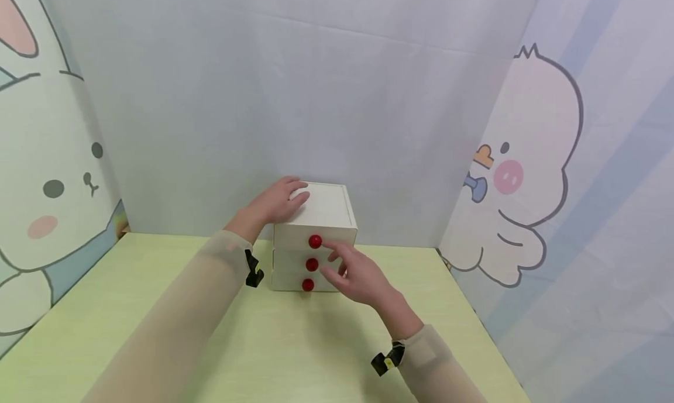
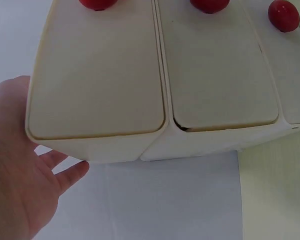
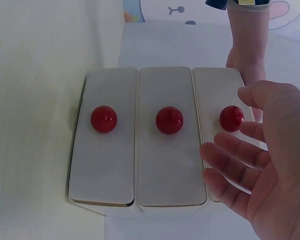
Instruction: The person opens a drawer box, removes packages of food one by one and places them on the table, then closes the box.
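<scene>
- Txt, brands, nos.: none legible in any view, drawer fronts [image 3: 171,165] incl.
- Yellow patch [image 1: 389,363] on black device at R wrist, lower ctr-right of head view: any print too small to read.
- Second yellow patch [image 3: 247,2] on black device at L wrist, cut by top edge, upper right of R-wrist view: likewise illegible.

Backdrop [image 1: 368,110] probably blocks behind cabinet [image 1: 329,216].
</scene>
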Motion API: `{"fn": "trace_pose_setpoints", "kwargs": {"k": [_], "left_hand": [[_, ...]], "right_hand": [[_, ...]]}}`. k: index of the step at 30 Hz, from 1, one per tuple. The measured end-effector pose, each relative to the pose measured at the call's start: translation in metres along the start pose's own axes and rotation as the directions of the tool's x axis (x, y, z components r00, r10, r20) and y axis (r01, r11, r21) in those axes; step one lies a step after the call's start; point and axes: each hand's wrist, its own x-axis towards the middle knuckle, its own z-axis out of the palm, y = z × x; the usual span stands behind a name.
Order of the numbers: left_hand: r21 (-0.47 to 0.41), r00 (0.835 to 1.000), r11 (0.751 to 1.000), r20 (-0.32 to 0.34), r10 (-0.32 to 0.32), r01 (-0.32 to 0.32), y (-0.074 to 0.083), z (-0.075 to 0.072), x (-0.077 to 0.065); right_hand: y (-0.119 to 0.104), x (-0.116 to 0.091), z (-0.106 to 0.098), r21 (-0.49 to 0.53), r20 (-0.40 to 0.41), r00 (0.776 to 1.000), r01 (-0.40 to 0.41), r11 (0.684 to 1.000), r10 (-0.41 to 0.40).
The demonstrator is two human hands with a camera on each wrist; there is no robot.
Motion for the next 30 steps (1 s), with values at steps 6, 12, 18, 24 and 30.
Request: {"fn": "trace_pose_setpoints", "kwargs": {"k": [6,12,18,24,30], "left_hand": [[-0.022,0.999,1.0,0.052,-0.008,0.009,-0.006,0.007,0.005],[-0.032,0.997,0.999,0.074,0.027,-0.025,-0.007,0.01,0.006],[-0.019,0.996,0.999,0.086,0.037,-0.035,-0.008,0.011,0.005],[-0.017,0.996,0.999,0.083,0.033,-0.032,-0.007,0.012,0.003],[-0.026,0.995,1.0,0.095,-0.014,0.017,-0.007,0.013,0.003]], "right_hand": [[-0.003,0.001,-0.001,0.019,-0.014,1.0,-0.006,1.0,0.007],[-0.003,0.008,-0.001,0.032,-0.043,0.999,0.008,0.999,-0.006],[-0.005,0.016,0.003,0.051,-0.043,0.999,0.008,0.999,-0.005],[-0.002,0.024,0.005,0.04,-0.047,0.998,0.034,0.999,-0.032],[0.001,0.034,0.007,0.061,-0.042,0.998,0.042,0.997,-0.04]]}}
